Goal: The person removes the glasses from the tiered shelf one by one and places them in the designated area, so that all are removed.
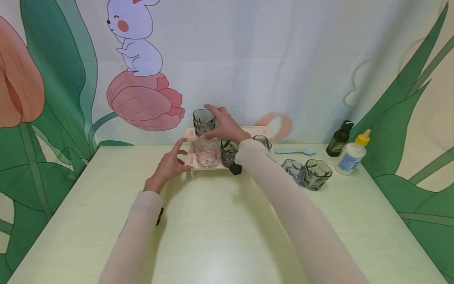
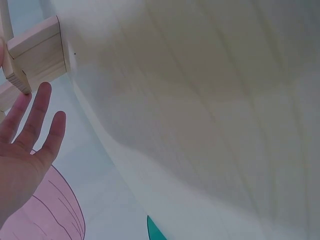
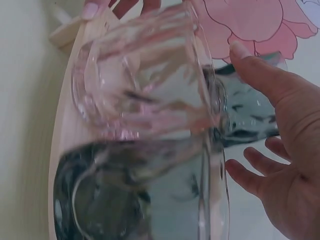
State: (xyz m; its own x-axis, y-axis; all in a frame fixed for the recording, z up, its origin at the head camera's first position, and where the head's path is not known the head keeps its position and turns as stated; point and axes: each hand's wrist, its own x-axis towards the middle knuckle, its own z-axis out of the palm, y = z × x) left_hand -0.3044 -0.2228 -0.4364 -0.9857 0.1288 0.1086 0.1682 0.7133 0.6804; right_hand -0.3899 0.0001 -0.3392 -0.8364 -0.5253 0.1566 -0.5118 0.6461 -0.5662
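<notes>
A two-step wooden rack (image 1: 256,129) stands against the back cloth. On its upper step sits a grey glass (image 1: 204,121), with my right hand (image 1: 227,125) spread around its right side, thumb near the base and a finger by the rim. A gap shows between that glass and the lower fingers in the right wrist view. My left hand (image 1: 169,165) pinches the left end of the lower step, thumb at the front edge. The lower step carries a clear pinkish glass (image 1: 207,154), a dark grey glass (image 1: 228,150) and another grey glass (image 1: 263,141), partly hidden by my right sleeve.
Right of the rack stand a bluish glass (image 1: 293,169) and a grey glass (image 1: 316,175), side by side. A pale blue spoon (image 1: 296,151) lies behind them. Farther right are a dark bottle (image 1: 339,139) and a white glue bottle (image 1: 351,155) with a yellow cap.
</notes>
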